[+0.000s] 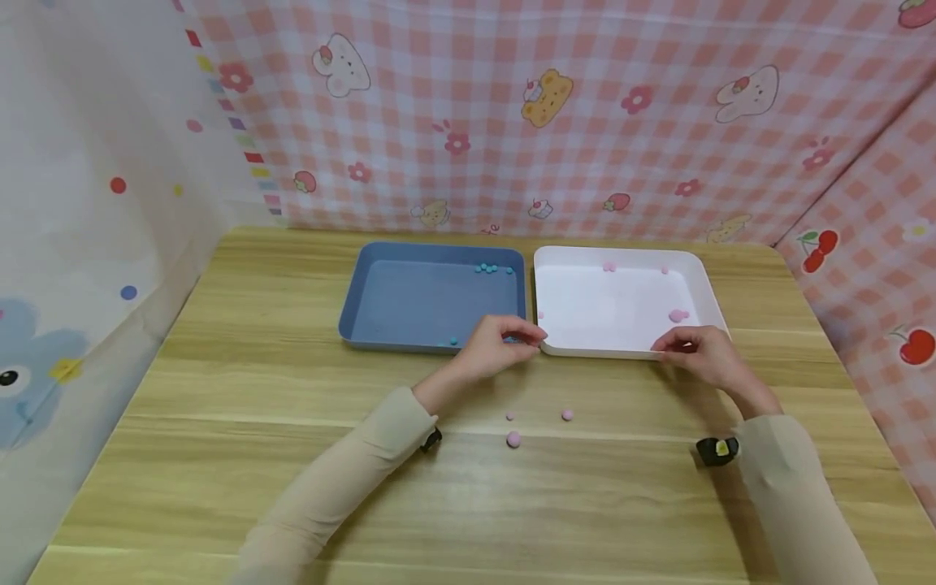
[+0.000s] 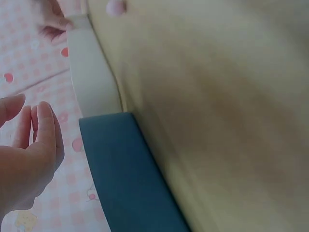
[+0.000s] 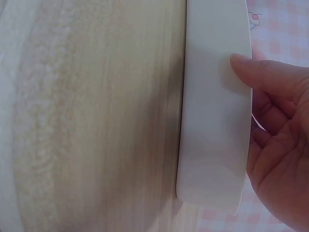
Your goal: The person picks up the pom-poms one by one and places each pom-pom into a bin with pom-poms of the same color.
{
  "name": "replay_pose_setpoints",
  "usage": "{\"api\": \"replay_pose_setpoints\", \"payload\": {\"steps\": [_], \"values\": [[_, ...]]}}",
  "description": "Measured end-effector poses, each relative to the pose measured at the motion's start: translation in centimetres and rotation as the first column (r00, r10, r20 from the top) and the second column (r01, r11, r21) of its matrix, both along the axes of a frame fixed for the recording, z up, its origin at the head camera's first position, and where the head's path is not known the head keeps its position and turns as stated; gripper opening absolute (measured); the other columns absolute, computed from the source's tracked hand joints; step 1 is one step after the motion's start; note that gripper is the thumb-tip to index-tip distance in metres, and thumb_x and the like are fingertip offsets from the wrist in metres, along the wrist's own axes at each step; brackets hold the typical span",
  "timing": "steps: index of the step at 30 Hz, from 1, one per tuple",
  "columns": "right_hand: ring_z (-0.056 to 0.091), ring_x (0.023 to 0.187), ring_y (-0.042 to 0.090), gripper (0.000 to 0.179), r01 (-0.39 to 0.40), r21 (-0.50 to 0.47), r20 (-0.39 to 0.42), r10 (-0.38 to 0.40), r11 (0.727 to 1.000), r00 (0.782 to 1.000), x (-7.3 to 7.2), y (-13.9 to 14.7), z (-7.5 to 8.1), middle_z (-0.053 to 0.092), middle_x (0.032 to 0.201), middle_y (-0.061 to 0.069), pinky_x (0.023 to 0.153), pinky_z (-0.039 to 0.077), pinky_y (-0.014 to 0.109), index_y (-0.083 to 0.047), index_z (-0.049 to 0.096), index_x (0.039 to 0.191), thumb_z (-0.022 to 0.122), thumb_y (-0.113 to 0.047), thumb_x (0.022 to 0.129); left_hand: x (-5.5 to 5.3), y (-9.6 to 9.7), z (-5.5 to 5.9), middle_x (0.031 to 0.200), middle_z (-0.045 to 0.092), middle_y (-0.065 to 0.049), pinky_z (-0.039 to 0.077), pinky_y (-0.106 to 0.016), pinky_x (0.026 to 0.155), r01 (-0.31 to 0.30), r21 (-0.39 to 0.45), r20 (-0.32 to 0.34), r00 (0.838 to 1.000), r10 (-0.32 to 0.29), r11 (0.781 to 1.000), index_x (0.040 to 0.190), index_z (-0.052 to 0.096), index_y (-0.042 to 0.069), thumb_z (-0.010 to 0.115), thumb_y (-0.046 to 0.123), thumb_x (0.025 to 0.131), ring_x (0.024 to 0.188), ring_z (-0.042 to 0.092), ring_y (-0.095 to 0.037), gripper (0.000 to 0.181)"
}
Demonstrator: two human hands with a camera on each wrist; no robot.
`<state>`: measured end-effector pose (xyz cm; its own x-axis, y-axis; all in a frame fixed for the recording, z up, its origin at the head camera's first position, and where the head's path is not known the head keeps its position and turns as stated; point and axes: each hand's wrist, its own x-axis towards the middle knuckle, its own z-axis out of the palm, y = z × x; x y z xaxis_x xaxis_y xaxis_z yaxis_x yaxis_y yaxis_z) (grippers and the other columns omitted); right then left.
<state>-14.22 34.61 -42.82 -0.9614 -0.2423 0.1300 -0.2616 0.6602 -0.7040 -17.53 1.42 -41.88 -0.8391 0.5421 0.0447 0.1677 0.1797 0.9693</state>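
Note:
The right hand (image 1: 698, 353) pinches the near rim of a white tray (image 3: 215, 121), its thumb (image 3: 265, 72) against the outer wall and its fingers behind the rim. Over the near right corner of a blue tray (image 1: 417, 301) hovers the left hand (image 2: 34, 150). Its thumb and fingers are relaxed and apart, and nothing shows between them. Small pink balls (image 1: 678, 315) lie in several spots inside the white tray. Small teal balls (image 1: 486, 268) sit mostly along the far side of the blue one, with another (image 1: 453, 341) near its front wall.
Three pink balls of differing size rest on the wooden table (image 1: 453, 520) in front of the trays, the largest (image 1: 513, 439) nearest. The two trays stand side by side. A pink checked cloth (image 1: 483, 106) hangs behind the table.

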Motion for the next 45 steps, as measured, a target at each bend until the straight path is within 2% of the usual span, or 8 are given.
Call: {"api": "replay_pose_setpoints", "payload": {"steps": [7, 15, 23, 27, 32, 37, 40, 45], "values": [[0.050, 0.065, 0.000, 0.007, 0.002, 0.016, -0.002, -0.002, 1.000, 1.000, 0.0, 0.0, 0.1, 0.064, 0.073, 0.005, 0.057, 0.043, 0.014, 0.001, 0.069, 0.080, 0.071, 0.007, 0.077, 2.4, -1.3, -0.7, 0.102, 0.065, -0.024, 0.049, -0.021, 0.077, 0.064, 0.013, 0.067, 0.996, -0.065, 0.998, 0.104, 0.065, -0.010, 0.063, -0.008, 0.082, 0.084, 0.060, -0.012, 0.022], [0.050, 0.065, 0.000, 0.007, 0.015, 0.038, 0.020, -0.016, 0.999, 1.000, 0.0, -0.1, 0.3, 0.063, 0.073, 0.001, 0.057, 0.043, 0.015, 0.001, 0.069, 0.080, 0.069, 0.008, 0.079, 5.2, -2.0, -1.4, 0.100, 0.064, -0.026, 0.050, -0.020, 0.073, 0.144, 0.013, 0.185, 0.972, -0.144, 0.989, 0.102, 0.064, -0.011, 0.062, -0.011, 0.079, 0.083, 0.061, -0.012, 0.023], [0.050, 0.065, 0.001, 0.005, 0.024, 0.029, 0.040, -0.025, 0.999, 0.999, 0.0, -0.2, 0.3, 0.062, 0.073, 0.001, 0.057, 0.043, 0.015, 0.002, 0.068, 0.081, 0.069, 0.007, 0.079, 6.3, -2.3, -1.5, 0.092, 0.065, -0.022, 0.051, -0.021, 0.071, 0.206, -0.036, 0.218, 0.956, -0.194, 0.978, 0.098, 0.065, -0.011, 0.063, -0.013, 0.078, 0.075, 0.061, -0.009, 0.020], [0.050, 0.065, 0.001, 0.005, 0.019, 0.015, 0.039, -0.020, 1.000, 0.999, 0.0, -0.1, 0.4, 0.063, 0.073, 0.003, 0.056, 0.043, 0.015, 0.003, 0.068, 0.081, 0.069, 0.007, 0.079, 6.7, -2.3, -1.6, 0.092, 0.065, -0.021, 0.052, -0.021, 0.070, 0.248, -0.047, 0.237, 0.944, -0.231, 0.968, 0.097, 0.065, -0.011, 0.062, -0.015, 0.077, 0.078, 0.061, -0.011, 0.021], [0.050, 0.065, 0.001, 0.006, 0.020, 0.026, 0.035, -0.020, 0.999, 0.999, 0.1, 0.0, 0.3, 0.063, 0.074, 0.003, 0.057, 0.043, 0.015, 0.003, 0.068, 0.081, 0.069, 0.008, 0.079, 7.1, -2.1, -1.7, 0.093, 0.066, -0.018, 0.051, -0.019, 0.072, 0.262, -0.102, 0.167, 0.955, -0.243, 0.960, 0.094, 0.067, -0.009, 0.062, -0.016, 0.076, 0.084, 0.064, -0.020, 0.020], [0.050, 0.065, 0.002, 0.005, 0.017, 0.021, 0.038, -0.018, 1.000, 0.999, 0.1, -0.1, 0.4, 0.063, 0.074, 0.004, 0.057, 0.043, 0.015, 0.003, 0.068, 0.082, 0.069, 0.007, 0.079, 7.1, -2.1, -2.0, 0.092, 0.066, -0.011, 0.049, -0.017, 0.072, 0.280, -0.185, 0.070, 0.960, -0.272, 0.942, 0.090, 0.068, -0.005, 0.063, -0.016, 0.075, 0.084, 0.062, -0.015, 0.019], [0.050, 0.065, 0.002, 0.005, 0.014, 0.018, 0.044, -0.015, 1.000, 0.999, 0.1, -0.1, 0.5, 0.063, 0.074, 0.003, 0.056, 0.043, 0.016, 0.003, 0.068, 0.082, 0.069, 0.007, 0.079, 7.1, -2.2, -2.3, 0.089, 0.064, -0.006, 0.047, -0.017, 0.071, 0.304, -0.247, -0.013, 0.948, -0.317, 0.920, 0.088, 0.069, -0.001, 0.061, -0.015, 0.072, 0.081, 0.058, -0.011, 0.023], [0.050, 0.066, 0.002, 0.005, 0.021, 0.028, 0.057, -0.022, 0.999, 0.998, 0.1, -0.1, 0.4, 0.062, 0.075, 0.001, 0.057, 0.043, 0.016, 0.003, 0.068, 0.082, 0.068, 0.008, 0.080, 7.1, -2.3, -2.4, 0.085, 0.061, -0.002, 0.045, -0.017, 0.070, 0.341, -0.322, -0.138, 0.906, -0.400, 0.883, 0.084, 0.069, 0.003, 0.056, -0.016, 0.070, 0.078, 0.053, -0.009, 0.027]]}}
